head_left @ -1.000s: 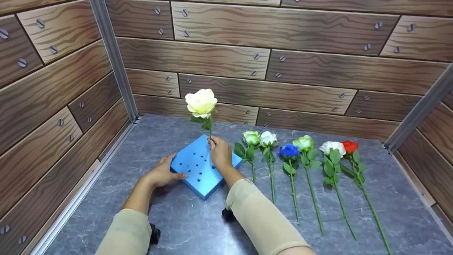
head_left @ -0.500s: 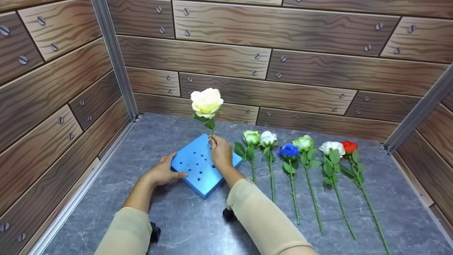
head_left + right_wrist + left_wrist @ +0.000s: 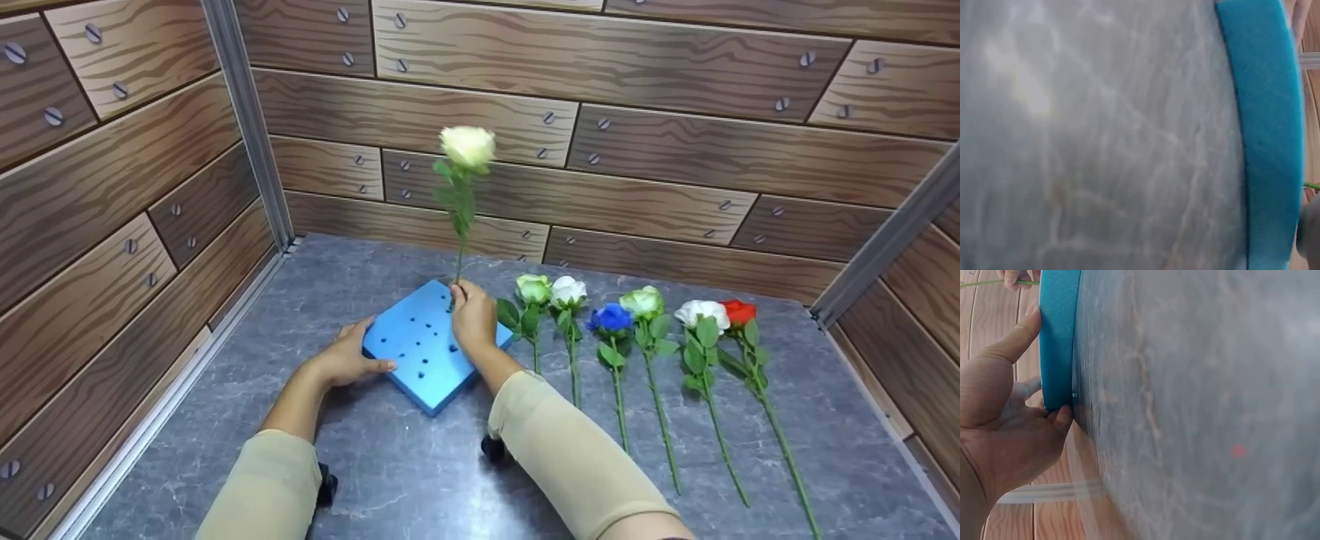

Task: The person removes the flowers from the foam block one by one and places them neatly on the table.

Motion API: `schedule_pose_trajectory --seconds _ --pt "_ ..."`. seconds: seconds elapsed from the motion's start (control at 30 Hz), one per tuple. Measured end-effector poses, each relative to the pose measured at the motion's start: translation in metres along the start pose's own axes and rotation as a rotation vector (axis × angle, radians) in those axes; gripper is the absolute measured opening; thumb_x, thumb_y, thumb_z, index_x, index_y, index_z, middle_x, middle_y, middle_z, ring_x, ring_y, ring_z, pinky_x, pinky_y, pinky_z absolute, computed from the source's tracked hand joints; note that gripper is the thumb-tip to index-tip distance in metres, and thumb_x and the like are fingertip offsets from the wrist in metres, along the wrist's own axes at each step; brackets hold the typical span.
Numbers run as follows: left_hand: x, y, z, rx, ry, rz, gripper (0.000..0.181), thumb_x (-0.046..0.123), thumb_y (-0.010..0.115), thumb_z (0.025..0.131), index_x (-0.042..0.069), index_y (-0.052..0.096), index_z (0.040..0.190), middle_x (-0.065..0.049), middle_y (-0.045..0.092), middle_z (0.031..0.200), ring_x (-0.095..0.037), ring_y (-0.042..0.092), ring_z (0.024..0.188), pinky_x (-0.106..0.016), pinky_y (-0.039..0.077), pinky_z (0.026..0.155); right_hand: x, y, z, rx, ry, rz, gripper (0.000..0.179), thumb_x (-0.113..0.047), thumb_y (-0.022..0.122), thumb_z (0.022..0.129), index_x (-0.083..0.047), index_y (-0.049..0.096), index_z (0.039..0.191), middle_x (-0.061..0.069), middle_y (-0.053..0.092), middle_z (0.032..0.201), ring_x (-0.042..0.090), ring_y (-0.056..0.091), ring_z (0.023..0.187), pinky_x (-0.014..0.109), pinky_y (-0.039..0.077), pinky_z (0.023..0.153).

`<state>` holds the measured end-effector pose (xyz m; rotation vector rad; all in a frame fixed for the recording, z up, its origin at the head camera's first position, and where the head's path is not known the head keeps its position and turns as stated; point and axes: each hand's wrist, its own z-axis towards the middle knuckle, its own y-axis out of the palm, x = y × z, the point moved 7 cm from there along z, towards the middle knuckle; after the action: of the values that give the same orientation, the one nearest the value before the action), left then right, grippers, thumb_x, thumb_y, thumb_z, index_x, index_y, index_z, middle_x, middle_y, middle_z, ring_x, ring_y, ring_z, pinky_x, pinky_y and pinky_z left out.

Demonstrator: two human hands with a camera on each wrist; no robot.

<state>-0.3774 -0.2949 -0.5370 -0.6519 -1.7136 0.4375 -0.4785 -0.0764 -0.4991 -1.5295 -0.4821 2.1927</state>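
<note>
A blue foam block (image 3: 420,345) with several small holes in its top lies turned cornerwise on the table. My left hand (image 3: 349,358) grips its left corner, thumb on the top face; the left wrist view shows fingertips (image 3: 1061,419) low against the block's edge. Over the far part of the block, my right hand (image 3: 474,319) pinches the green stem of a pale yellow rose (image 3: 468,148) between thumb and index finger. The rose stands upright, its head slightly blurred. Fingers hide the stem's lower end. In the right wrist view the block's side wall (image 3: 1269,135) fills the right part.
To the right, several roses lie in a row on the grey marbled table (image 3: 390,480): green-white (image 3: 533,289), white (image 3: 568,292), blue (image 3: 611,318), another green-white (image 3: 643,301), white (image 3: 703,316) and red (image 3: 739,311). Wood-patterned walls (image 3: 480,97) enclose the back and sides.
The yellow rose has risen well above the block and shifted right, with more stem showing above my right hand's fingers. My left hand stays on the block's corner.
</note>
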Motion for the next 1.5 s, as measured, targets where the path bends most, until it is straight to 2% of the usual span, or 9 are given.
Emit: schedule_pose_trajectory --seconds 0.13,0.37,0.53,0.73,0.83,1.0,1.2,1.5 --pt "-0.001 0.000 0.000 -0.008 -0.008 0.004 0.113 0.045 0.083 0.095 0.011 0.011 0.175 -0.029 0.007 0.180 -0.055 0.009 0.166 -0.070 0.020 0.134 -0.010 -0.005 -0.005 -0.010 -0.049 -0.030 0.027 -0.023 0.061 0.112 -0.009 0.080 0.124 0.009 0.082 0.115 0.025 0.079 0.103 0.040 0.066 0.087" --pt "0.001 -0.001 0.000 -0.015 0.003 0.019 0.115 0.047 0.083 0.095 0.010 0.010 0.175 -0.030 0.006 0.179 -0.057 0.009 0.166 -0.071 0.019 0.133 -0.017 -0.017 -0.018 -0.051 -0.087 -0.011 0.024 -0.020 0.060 0.112 -0.007 0.080 0.115 0.009 0.082 0.106 0.023 0.078 0.092 0.035 0.064 0.076" --pt "0.001 0.001 0.000 -0.027 0.008 0.014 0.113 0.046 0.083 0.096 0.010 0.010 0.175 -0.031 0.005 0.179 -0.057 0.008 0.166 -0.071 0.019 0.134 -0.017 -0.031 -0.024 -0.049 -0.076 -0.008 0.024 -0.018 0.061 0.111 -0.004 0.080 0.113 0.010 0.082 0.102 0.020 0.077 0.088 0.033 0.063 0.073" --pt "0.002 0.003 -0.002 -0.039 0.013 0.009 0.114 0.046 0.082 0.096 0.008 0.009 0.175 -0.033 0.005 0.178 -0.059 0.009 0.165 -0.072 0.020 0.133 -0.009 -0.044 -0.032 -0.092 -0.016 0.045 0.022 -0.017 0.059 0.113 -0.005 0.077 0.112 0.013 0.079 0.096 0.016 0.072 0.075 0.027 0.060 0.063" --pt "0.002 0.002 -0.002 -0.039 0.010 0.016 0.115 0.048 0.082 0.096 0.009 0.008 0.175 -0.033 0.004 0.178 -0.059 0.008 0.165 -0.073 0.019 0.133 -0.006 -0.052 -0.035 -0.112 -0.008 0.049 0.022 -0.018 0.058 0.113 -0.005 0.075 0.114 0.014 0.078 0.097 0.020 0.074 0.076 0.027 0.061 0.064" --pt "0.002 0.002 -0.001 -0.042 0.006 0.034 0.117 0.050 0.082 0.096 0.009 0.007 0.175 -0.033 0.004 0.179 -0.059 0.007 0.165 -0.073 0.017 0.133 -0.005 -0.066 -0.038 -0.110 -0.044 0.016 0.022 -0.016 0.060 0.112 0.001 0.075 0.115 0.019 0.078 0.100 0.028 0.077 0.082 0.030 0.064 0.067" --pt "0.001 0.001 -0.001 -0.049 0.011 0.033 0.116 0.049 0.081 0.097 0.007 0.006 0.175 -0.034 0.001 0.179 -0.060 0.005 0.165 -0.073 0.015 0.133 -0.001 -0.071 -0.048 -0.144 -0.040 0.016 0.020 -0.012 0.062 0.110 0.001 0.077 0.113 0.016 0.075 0.099 0.026 0.077 0.079 0.026 0.063 0.064" --pt "0.006 0.002 -0.004 -0.053 0.041 0.030 0.117 0.047 0.081 0.097 0.004 0.005 0.174 -0.037 0.001 0.177 -0.062 0.005 0.163 -0.075 0.015 0.132 0.001 -0.079 -0.063 -0.195 -0.044 0.038 0.020 -0.011 0.062 0.110 0.002 0.077 0.115 0.016 0.074 0.106 0.024 0.078 0.084 0.026 0.065 0.068"
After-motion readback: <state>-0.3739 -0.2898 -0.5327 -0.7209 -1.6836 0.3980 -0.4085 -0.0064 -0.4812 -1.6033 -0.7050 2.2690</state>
